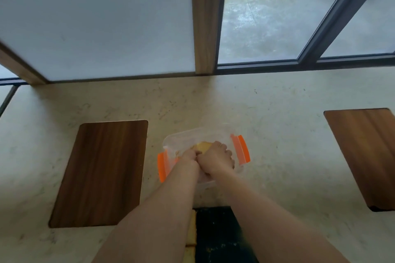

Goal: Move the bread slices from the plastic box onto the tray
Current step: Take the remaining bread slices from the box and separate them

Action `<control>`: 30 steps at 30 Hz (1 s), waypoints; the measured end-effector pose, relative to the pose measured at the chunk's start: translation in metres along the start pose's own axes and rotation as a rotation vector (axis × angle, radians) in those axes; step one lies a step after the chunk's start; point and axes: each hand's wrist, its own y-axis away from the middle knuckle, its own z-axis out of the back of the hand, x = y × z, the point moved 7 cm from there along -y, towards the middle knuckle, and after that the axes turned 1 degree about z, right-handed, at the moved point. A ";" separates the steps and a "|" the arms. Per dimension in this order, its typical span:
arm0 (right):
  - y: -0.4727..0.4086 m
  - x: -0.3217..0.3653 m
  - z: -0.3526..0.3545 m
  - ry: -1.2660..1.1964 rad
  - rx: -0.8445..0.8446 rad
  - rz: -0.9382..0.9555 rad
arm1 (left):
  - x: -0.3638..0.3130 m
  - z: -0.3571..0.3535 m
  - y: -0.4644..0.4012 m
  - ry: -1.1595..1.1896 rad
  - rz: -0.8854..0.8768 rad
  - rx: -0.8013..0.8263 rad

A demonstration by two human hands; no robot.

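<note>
A clear plastic box (171,141) with orange clips (242,151) stands on the counter in front of me. Both my hands are down inside it, pressed close together. My left hand (189,156) and my right hand (217,159) are curled around a pale yellow bread slice (202,146), of which only the far part shows past my fingers. Whatever else is in the box is hidden by my hands. The black tray (215,230) lies just nearer to me than the box, between my forearms. Bread slices (191,232) lie along the tray's left edge.
A dark wooden board (100,173) is set in the pale stone counter (277,134) to the left of the box, and another wooden board (367,156) lies at the far right. A wall panel, a wooden post and a window stand behind the counter.
</note>
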 end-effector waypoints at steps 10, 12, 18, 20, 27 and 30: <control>-0.007 -0.004 0.002 -0.008 0.054 0.067 | -0.007 0.002 0.004 -0.177 -0.143 -0.118; -0.007 -0.003 0.005 0.011 0.081 0.108 | -0.009 0.004 0.003 -0.201 -0.192 -0.122; 0.007 -0.002 0.002 0.112 0.071 0.246 | -0.012 0.006 0.007 -0.259 -0.268 0.001; 0.014 0.004 0.007 0.047 0.043 0.320 | -0.014 0.001 0.020 -0.317 -0.317 0.026; 0.060 0.008 0.055 -0.216 -0.104 0.500 | -0.006 0.006 0.081 -0.615 -0.627 0.113; 0.093 -0.001 0.068 -0.373 -0.078 0.591 | 0.001 0.020 0.102 -0.678 -0.763 0.071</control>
